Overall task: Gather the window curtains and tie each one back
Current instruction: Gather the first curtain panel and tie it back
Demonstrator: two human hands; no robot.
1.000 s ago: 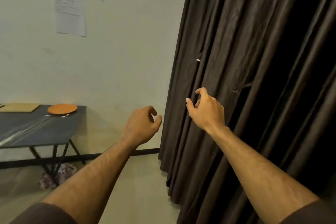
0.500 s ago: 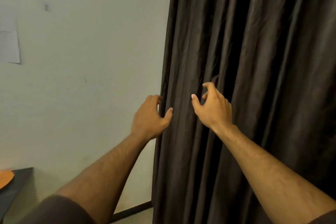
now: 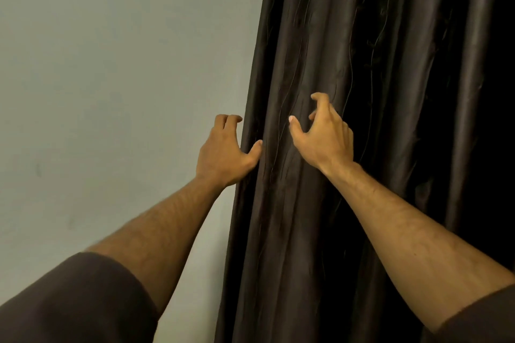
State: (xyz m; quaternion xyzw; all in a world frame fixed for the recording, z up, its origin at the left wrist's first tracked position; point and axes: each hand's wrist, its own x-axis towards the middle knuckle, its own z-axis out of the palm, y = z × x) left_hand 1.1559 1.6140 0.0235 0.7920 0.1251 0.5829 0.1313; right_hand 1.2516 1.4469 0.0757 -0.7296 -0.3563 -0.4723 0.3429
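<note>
A dark brown curtain (image 3: 376, 92) hangs in long vertical folds over the right half of the head view. My left hand (image 3: 224, 152) is at the curtain's left edge, fingers reaching behind the edge and thumb pressed on the front. My right hand (image 3: 323, 133) is spread in front of the folds a little to the right, fingers curled and apart, with no fabric visibly pinched. No tie-back is in sight.
A plain pale wall (image 3: 125, 78) fills the left half, right beside the curtain's edge. My dark sleeves show at the bottom corners.
My view has swung up and to the right, so the table and paper have left the frame. My left hand reached the curtain's edge and wrapped around it; my right hand opened wider.
</note>
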